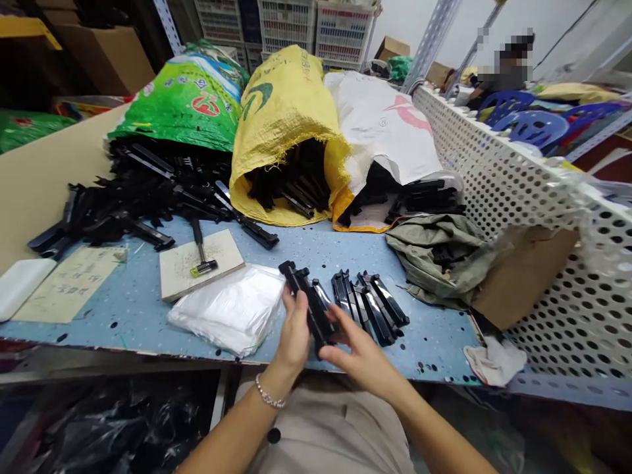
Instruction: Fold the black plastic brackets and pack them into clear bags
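Observation:
Several long black plastic parts [311, 309] are bunched together between my hands, above the table's front edge. My left hand [295, 332], a bracelet at its wrist, is closed around the left side of the bunch. From the right, my right hand [355, 349] has its thumb and fingers on the near end of the same parts; some fingertips are hidden behind them. Just right of my hands lies a row of similar black parts [370, 306], side by side on the blue tabletop. A stack of clear plastic bags [234, 309] lies left of my left hand.
Green [182, 99], yellow [286, 99] and white sacks [380, 125] spill black parts at the back. A hammer [199, 247] rests on a pale board [227, 253]. Grey-green cloth [434, 250] and cardboard [528, 270] lie beside the perforated panel [513, 178]. A person [508, 69] is far behind.

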{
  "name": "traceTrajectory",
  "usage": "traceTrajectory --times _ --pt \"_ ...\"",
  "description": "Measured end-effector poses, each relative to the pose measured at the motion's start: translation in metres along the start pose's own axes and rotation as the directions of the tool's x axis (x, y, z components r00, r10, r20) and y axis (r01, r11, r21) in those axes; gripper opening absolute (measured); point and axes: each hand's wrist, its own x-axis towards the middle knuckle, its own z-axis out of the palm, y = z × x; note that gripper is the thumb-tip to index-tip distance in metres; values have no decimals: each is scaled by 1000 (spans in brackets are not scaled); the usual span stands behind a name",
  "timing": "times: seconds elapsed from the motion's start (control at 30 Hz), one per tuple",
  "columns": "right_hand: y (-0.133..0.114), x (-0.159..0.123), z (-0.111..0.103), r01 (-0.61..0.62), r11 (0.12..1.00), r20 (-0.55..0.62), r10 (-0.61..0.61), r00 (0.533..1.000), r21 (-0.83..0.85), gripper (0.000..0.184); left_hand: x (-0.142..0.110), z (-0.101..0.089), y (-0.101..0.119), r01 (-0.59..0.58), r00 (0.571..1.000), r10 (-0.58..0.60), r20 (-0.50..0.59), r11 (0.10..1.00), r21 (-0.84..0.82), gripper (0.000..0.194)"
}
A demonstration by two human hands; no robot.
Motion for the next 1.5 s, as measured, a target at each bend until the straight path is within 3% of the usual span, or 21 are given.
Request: traceTrajectory --times 0.1,0.2,0.27,0.3,0.33,0.5,0.63,0.87,0.97,1.03,1.1,1.17,1.23,1.3,1.37,1.5 --pt "-6 6 17 -158 939 112 129 985 304 63 -3 -17 6 -180 983 183 28 914 363 42" --pt "-5 15 18 -252 862 148 207 967 439 52 3 -58 7 -283 925 378 48 598 750 34" --pt "-4 23 20 -281 802 159 232 960 527 49 11 -87 6 -271 903 420 84 407 873 22" --pt "-5 26 23 -291 765 170 236 957 574 47 16 -100 6 -264 910 401 102 373 890 17" --pt "-7 30 26 -299 726 184 237 954 619 45 21 -110 6 -254 929 356 105 402 880 15" --pt "-18 46 47 -337 585 272 201 941 737 38 42 -134 12 -62 995 94 -20 783 620 24" --pt "-24 58 56 -351 546 306 175 936 761 32 46 -138 17 28 999 -13 -38 892 451 33" --pt "-28 72 68 -390 501 362 157 919 772 29 44 -139 8 16 992 48 -115 868 496 22" --pt "-25 77 75 -433 392 414 137 900 811 28 41 -137 8 -5 986 92 -142 854 520 17" --pt "-22 82 82 -471 311 457 123 881 825 29 38 -136 10 -80 977 176 -118 822 563 12" --pt "-20 88 89 -479 274 456 145 878 834 27 35 -135 13 -231 952 306 3 713 662 11" --pt "-19 92 92 -455 276 418 185 890 847 22 33 -134 15 -374 905 390 169 540 754 18" --pt "-19 91 90 -429 300 386 195 902 852 17 35 -134 17 -415 883 394 253 408 813 21" --pt "-17 83 84 -437 316 403 170 899 842 15 40 -136 19 -392 891 373 257 351 850 24" --pt "-12 70 78 -521 287 507 126 853 804 22 47 -140 21 -373 905 343 250 360 855 31" --pt "4 48 79 -771 109 765 100 636 627 41 57 -156 27 -366 923 300 243 479 798 45"
